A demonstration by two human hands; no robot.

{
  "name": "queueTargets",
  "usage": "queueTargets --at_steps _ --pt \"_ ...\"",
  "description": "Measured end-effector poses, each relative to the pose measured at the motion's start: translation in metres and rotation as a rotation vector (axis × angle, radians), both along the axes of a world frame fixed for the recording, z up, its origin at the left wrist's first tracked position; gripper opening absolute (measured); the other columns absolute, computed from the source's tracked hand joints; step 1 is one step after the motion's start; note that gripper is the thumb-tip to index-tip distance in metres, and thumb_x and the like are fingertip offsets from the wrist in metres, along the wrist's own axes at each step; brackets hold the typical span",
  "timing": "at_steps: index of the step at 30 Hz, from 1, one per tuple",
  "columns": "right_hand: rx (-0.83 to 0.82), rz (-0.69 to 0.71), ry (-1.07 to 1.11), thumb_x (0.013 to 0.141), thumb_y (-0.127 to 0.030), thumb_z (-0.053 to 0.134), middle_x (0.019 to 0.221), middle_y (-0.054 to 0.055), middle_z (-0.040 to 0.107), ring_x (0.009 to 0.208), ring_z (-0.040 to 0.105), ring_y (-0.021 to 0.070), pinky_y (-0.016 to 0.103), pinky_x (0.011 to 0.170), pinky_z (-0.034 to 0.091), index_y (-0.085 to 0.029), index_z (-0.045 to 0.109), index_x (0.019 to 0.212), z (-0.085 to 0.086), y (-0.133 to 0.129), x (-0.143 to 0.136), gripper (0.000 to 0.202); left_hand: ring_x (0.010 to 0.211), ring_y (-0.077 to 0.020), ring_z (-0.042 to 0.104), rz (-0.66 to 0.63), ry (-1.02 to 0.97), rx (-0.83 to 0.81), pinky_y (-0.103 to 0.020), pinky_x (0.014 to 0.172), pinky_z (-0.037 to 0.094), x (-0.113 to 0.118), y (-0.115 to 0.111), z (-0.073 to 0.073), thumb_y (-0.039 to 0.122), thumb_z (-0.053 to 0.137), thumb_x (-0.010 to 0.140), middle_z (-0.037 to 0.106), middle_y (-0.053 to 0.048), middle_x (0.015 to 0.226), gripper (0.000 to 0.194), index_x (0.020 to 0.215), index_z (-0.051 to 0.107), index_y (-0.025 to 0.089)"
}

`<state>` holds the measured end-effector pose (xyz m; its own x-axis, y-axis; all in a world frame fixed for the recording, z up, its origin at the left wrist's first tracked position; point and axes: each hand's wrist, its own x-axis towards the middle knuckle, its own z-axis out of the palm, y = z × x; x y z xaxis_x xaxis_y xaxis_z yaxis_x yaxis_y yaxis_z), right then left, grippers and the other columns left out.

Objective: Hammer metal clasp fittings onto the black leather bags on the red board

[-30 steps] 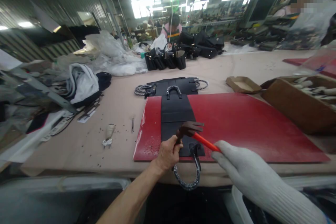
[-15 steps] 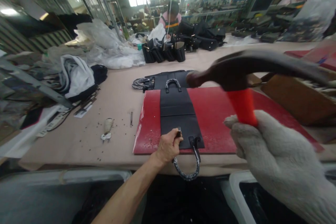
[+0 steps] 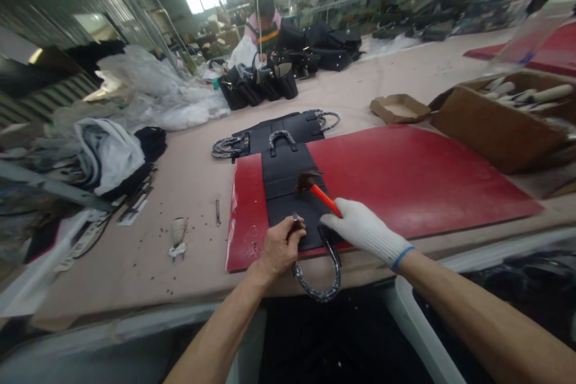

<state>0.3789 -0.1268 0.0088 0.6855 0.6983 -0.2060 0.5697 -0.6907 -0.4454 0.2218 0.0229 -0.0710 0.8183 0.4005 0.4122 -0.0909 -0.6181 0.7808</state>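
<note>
My bare left hand (image 3: 279,247) pinches a short metal punch (image 3: 296,221) upright over the near part of a black leather panel (image 3: 288,177). My right hand (image 3: 362,225), in a white knitted glove, is wrapped round the orange handle of a hammer (image 3: 320,193). The hammer's dark head hangs just above the panel, to the upper right of the punch. One wrapped handle (image 3: 321,294) of the panel droops over the table's front edge, and another (image 3: 282,134) lies at its far end. Under the panel is a red board (image 3: 405,183).
More black panels (image 3: 265,132) with handles lie behind the board. A brush-like tool (image 3: 178,237) and a thin metal rod (image 3: 218,213) lie at left. A cardboard box (image 3: 495,126) stands at right. Black bags (image 3: 258,85) and a person (image 3: 263,27) are beyond.
My right hand has come down with the hammer, from raised close to the camera to low over the panel. My left hand still holds the punch. The camera view has shifted and tilted.
</note>
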Motion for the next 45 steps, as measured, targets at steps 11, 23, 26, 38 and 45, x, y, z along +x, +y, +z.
queueTargets --at_steps 11,23,26,38,45 --pt "-0.099 -0.07 0.051 0.082 -0.047 0.06 0.081 0.01 0.069 0.07 0.063 0.0233 0.031 0.056 0.031 -0.02 0.066 0.09 -0.026 0.012 0.008 0.029 0.081 -0.0157 0.074 0.017 -0.076 0.154 -0.023 0.074 0.059 -0.007 0.001 0.002 0.015 0.062 0.095 0.076 -0.005 0.09 0.01 0.101 0.069 0.017" --pt "-0.183 -0.067 0.037 0.084 -0.052 0.057 0.082 0.009 0.071 0.07 0.065 0.0251 0.032 0.055 0.034 -0.022 0.065 0.092 -0.027 0.014 0.008 0.032 0.084 -0.0175 0.079 0.152 -0.03 -0.05 -0.025 0.08 0.064 -0.012 -0.003 0.001 0.015 0.063 0.095 0.08 -0.005 0.092 0.011 0.102 0.071 0.018" --pt "-0.182 -0.07 0.031 0.085 -0.052 0.057 0.083 0.009 0.071 0.07 0.066 0.0251 0.032 0.056 0.034 -0.022 0.066 0.093 -0.028 0.014 0.007 0.033 0.09 -0.0196 0.079 0.055 -0.078 0.038 -0.028 0.087 0.064 -0.013 0.0 0.0 0.016 0.067 0.092 0.081 -0.006 0.096 0.009 0.099 0.072 0.018" --pt "-0.174 -0.075 0.043 0.087 -0.053 0.059 0.086 0.011 0.072 0.073 0.066 0.0256 0.033 0.059 0.038 -0.021 0.068 0.098 -0.031 0.012 0.007 0.035 0.087 -0.0185 0.079 0.138 -0.046 -0.141 -0.029 0.083 0.066 -0.012 -0.002 -0.003 0.023 0.066 0.097 0.081 -0.005 0.095 0.01 0.104 0.072 0.018" --pt "-0.171 -0.077 0.049 0.086 -0.053 0.058 0.083 0.01 0.07 0.068 0.064 0.0253 0.034 0.057 0.035 -0.023 0.066 0.096 -0.031 0.012 0.007 0.033 0.088 -0.0163 0.079 0.122 -0.029 -0.022 -0.025 0.083 0.064 -0.008 -0.003 0.001 0.018 0.065 0.096 0.081 -0.003 0.095 0.01 0.103 0.073 0.018"
